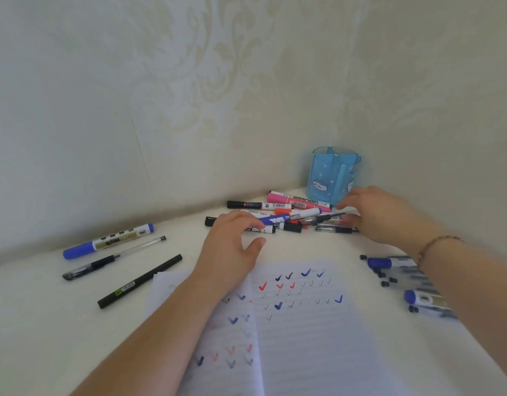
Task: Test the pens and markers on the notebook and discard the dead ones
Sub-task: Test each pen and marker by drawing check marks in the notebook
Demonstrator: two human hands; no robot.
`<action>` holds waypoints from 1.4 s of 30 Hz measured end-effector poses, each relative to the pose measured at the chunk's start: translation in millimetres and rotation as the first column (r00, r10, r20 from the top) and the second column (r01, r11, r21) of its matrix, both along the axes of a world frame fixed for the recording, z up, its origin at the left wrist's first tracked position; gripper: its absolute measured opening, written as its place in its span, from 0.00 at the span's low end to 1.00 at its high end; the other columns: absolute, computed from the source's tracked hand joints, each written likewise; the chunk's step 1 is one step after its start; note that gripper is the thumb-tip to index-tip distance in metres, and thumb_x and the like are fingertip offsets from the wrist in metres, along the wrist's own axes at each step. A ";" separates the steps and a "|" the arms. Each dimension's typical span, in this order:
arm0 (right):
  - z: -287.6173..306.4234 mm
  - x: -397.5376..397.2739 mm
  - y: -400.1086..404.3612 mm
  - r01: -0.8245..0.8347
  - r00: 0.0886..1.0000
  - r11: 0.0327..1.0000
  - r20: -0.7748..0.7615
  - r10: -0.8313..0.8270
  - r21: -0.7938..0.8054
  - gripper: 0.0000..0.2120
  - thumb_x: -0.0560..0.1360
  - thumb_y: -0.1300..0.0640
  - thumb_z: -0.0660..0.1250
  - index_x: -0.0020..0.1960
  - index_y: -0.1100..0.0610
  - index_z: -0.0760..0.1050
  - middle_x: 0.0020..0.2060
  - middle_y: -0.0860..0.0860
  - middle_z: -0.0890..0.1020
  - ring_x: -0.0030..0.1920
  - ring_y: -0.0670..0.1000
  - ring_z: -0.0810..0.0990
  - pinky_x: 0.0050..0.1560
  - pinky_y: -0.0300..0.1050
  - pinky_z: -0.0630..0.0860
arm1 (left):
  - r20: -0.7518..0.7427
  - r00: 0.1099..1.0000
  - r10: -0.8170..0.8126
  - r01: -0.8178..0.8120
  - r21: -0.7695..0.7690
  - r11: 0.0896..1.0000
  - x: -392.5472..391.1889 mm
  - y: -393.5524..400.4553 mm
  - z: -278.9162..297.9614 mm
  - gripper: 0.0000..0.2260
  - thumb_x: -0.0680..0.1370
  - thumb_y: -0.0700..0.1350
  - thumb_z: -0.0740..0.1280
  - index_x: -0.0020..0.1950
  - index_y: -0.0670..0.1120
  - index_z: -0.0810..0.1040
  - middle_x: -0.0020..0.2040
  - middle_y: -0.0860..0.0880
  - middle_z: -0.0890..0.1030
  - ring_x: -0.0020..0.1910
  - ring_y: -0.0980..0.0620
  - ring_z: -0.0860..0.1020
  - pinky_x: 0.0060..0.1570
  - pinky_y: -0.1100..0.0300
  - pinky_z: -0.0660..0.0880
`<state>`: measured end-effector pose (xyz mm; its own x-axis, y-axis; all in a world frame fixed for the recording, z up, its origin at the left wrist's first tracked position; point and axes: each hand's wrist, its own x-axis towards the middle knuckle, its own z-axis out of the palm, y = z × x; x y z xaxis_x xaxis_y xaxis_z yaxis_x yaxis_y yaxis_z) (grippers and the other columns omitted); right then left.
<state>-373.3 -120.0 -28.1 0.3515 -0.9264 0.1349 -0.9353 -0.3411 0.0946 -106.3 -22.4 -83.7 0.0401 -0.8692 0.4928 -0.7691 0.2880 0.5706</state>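
in the head view, many tick marks are seen on the notebook point(298, 307) beneath the left hand point(232, 250), whose spread fingers touch the untested pile point(281, 215); the right hand point(381, 215), fingers loosely spread, hovers beside it. several pens remain.

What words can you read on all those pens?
"HITEBOARD" on the white marker beside the pink one; its first letter is hidden.
Labels on the blue marker at left, the black pen and the pile's other markers: too blurred to read.
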 end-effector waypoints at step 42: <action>-12.5 65.5 135.5 -0.434 0.123 0.894 0.990 -0.064 0.112 0.04 0.71 0.60 0.72 0.38 0.57 0.80 0.28 0.57 0.82 0.26 0.52 0.77 0.27 0.45 0.75 | -0.281 0.865 -0.416 0.413 -0.071 0.908 -8.6 25.2 17.5 0.11 0.79 0.53 0.53 0.52 0.53 0.73 0.31 0.42 0.67 0.32 0.46 0.65 0.35 0.49 0.66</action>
<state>-307.8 15.4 -40.6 0.3252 -0.9104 0.2558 -0.0517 -0.2872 -0.9565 -114.9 2.7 -66.3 -0.1844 -0.8327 0.5222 -0.3842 0.5500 0.7415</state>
